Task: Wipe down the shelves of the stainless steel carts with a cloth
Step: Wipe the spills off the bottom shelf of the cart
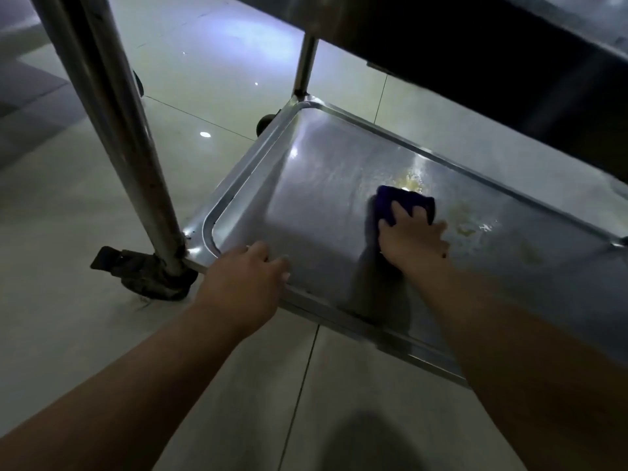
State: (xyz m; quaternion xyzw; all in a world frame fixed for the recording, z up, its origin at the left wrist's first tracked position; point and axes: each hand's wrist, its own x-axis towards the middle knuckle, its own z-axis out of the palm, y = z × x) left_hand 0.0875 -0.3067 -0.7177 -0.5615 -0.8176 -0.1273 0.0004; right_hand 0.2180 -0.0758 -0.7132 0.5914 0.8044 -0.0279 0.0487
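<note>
Head view, looking down beneath an upper shelf (pixel 492 73) seen dark from below; presses a dark blue cloth (pixel 406 200) flat onto the stainless steel bottom shelf (pixel 306 215) with the right hand (pixel 413 241); fingers spread and fairly straight on top of the fabric, not closed round it; cloth bunched small, lying on the metal right of the shelf's middle, its near part under the fingers.

Just beyond the cloth's far edge, a yellowish stain (pixel 409 181) under a bright glare; to the right of the hand, a second pale smear (pixel 467 227) with small white flecks; dull, streaky sheen over the rest of the tray surface.

Holds the near rim of the same shelf with the left hand (pixel 244 277), close to the near-left corner; fingers bent over the raised lip, tips just inside the tray; well apart from the cloth.

At that corner, a thick upright post (pixel 136 147) running down to a grimy caster (pixel 153 280) with a flat brake tab sticking out to the left; at the far-left corner, a thinner-looking post (pixel 306 62) and a dark wheel (pixel 266 124) beside it; pale glossy floor tiles (pixel 68 232) all around, with spots of reflected light; a dark shadow on the tiles at the bottom edge.
</note>
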